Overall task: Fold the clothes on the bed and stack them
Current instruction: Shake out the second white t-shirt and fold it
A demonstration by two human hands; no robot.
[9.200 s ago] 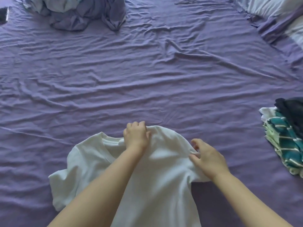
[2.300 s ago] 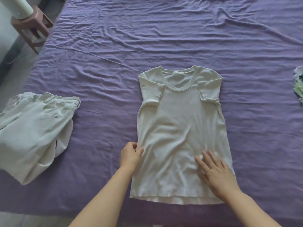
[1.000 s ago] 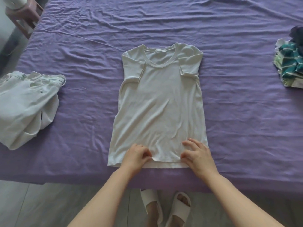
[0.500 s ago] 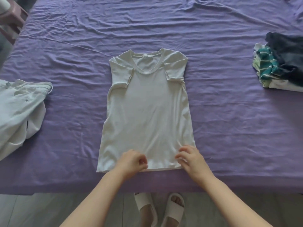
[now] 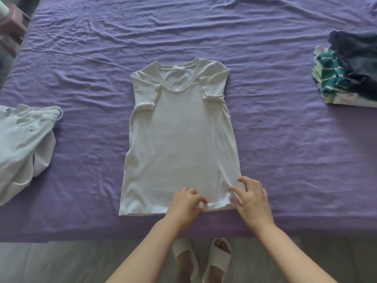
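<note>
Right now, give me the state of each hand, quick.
Left hand: fingers curled, pinching the bottom hem of the white T-shirt.
Right hand: open, fingers spread, resting on the T-shirt's lower right corner.

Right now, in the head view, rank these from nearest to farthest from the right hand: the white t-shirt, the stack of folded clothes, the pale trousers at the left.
From the right hand:
1. White cotton t-shirt, touching, fingertips on its hem.
2. Stack of folded clothes, far right.
3. Pale crumpled trousers, at the left edge.
</note>
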